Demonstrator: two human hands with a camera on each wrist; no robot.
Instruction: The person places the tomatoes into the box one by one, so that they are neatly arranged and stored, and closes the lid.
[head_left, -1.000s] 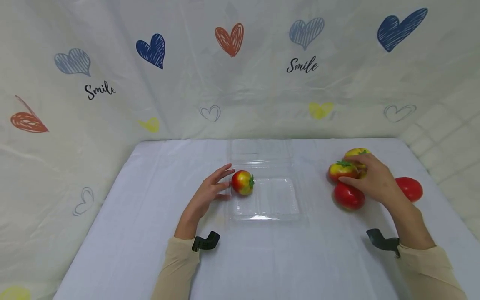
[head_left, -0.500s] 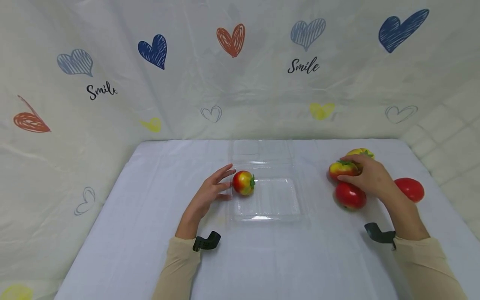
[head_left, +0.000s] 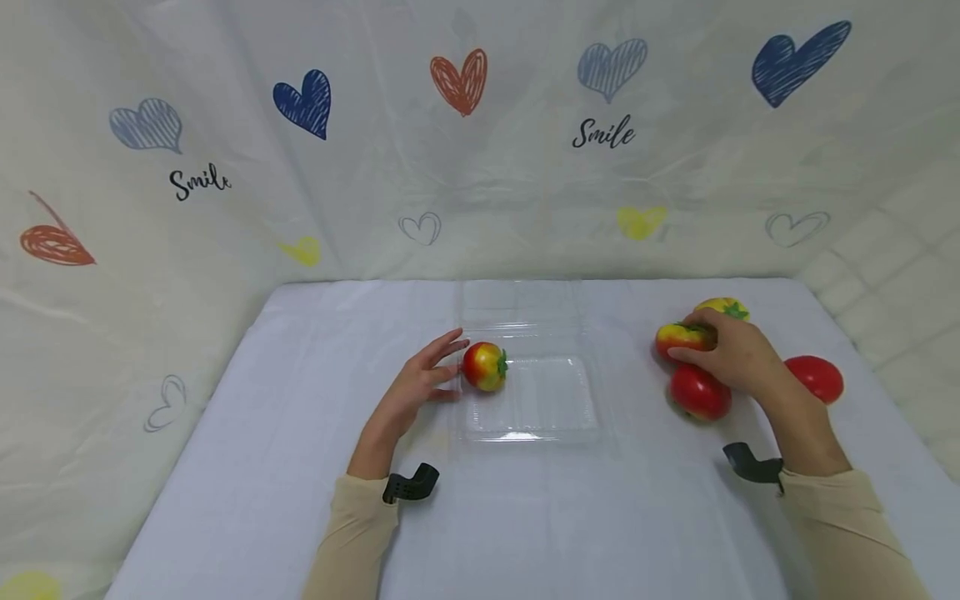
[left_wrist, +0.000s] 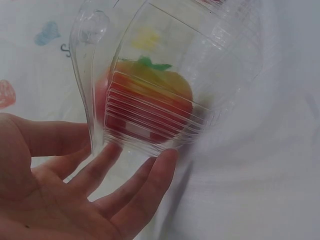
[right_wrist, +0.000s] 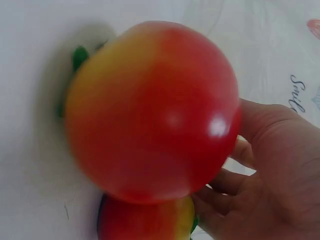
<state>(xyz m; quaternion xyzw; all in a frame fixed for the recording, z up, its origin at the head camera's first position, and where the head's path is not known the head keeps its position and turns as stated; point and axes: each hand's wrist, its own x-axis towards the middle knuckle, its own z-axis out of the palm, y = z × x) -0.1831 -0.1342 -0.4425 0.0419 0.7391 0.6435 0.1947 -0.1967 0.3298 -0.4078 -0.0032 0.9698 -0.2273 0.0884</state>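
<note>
My left hand point(head_left: 411, 382) is at the left side of a clear plastic clamshell container point(head_left: 536, 400). Its fingers are spread and mostly straight, with fingertips at the ribbed end wall, as the left wrist view shows. Inside, at the left end, sits a red-yellow tomato point(head_left: 485, 367) with a green calyx. On the right, my right hand point(head_left: 738, 354) holds another red-yellow tomato point(head_left: 681, 340) between thumb and fingers. A red tomato point(head_left: 699, 393) lies just in front of that one and fills much of the right wrist view, partly hiding the held tomato point(right_wrist: 155, 220).
Behind the right hand lies a yellower tomato point(head_left: 723, 308). Another red tomato point(head_left: 816, 379) lies to the right, partly covered by the forearm. The container's lid point(head_left: 521, 302) is folded back toward the rear cloth. A white cloth point(head_left: 570, 525) covers the table.
My right hand has shifted slightly left and settled round the red-yellow tomato, uncovering more of the yellower one behind. The left hand stays in place.
</note>
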